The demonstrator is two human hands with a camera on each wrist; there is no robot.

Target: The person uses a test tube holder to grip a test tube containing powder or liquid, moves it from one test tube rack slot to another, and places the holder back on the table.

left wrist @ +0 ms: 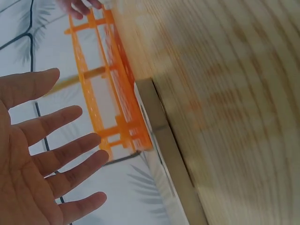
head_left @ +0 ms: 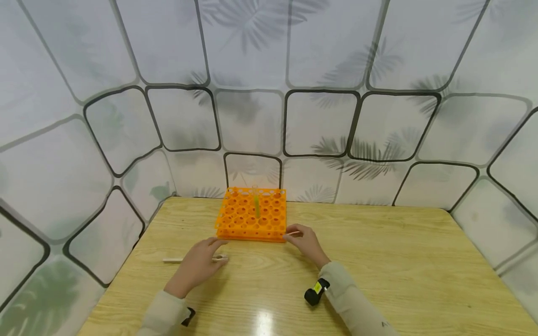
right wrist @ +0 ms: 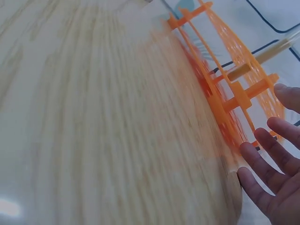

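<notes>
An orange test tube rack [head_left: 251, 232] stands toward the back of the table. In it is one upright test tube [head_left: 257, 207] with yellow-green liquid. My left hand [head_left: 198, 264] hovers over a wooden test tube clamp [head_left: 172, 260], hiding its middle; the left wrist view shows the clamp [left wrist: 166, 140] lying flat and the fingers spread, holding nothing. At the rack's front right corner is my right hand [head_left: 306, 243]. Its fingers [right wrist: 262, 159] look spread and extended in the right wrist view, overlapping the rack's end. A thin pale strip [head_left: 293, 233] shows beside those fingers.
The light wooden table [head_left: 391, 261] reaches out on both sides of the rack. Behind it hangs a pale curtain [head_left: 319, 121] patterned with dark-outlined blocks and leaves. A black wrist camera [head_left: 316, 292] is strapped at the right sleeve.
</notes>
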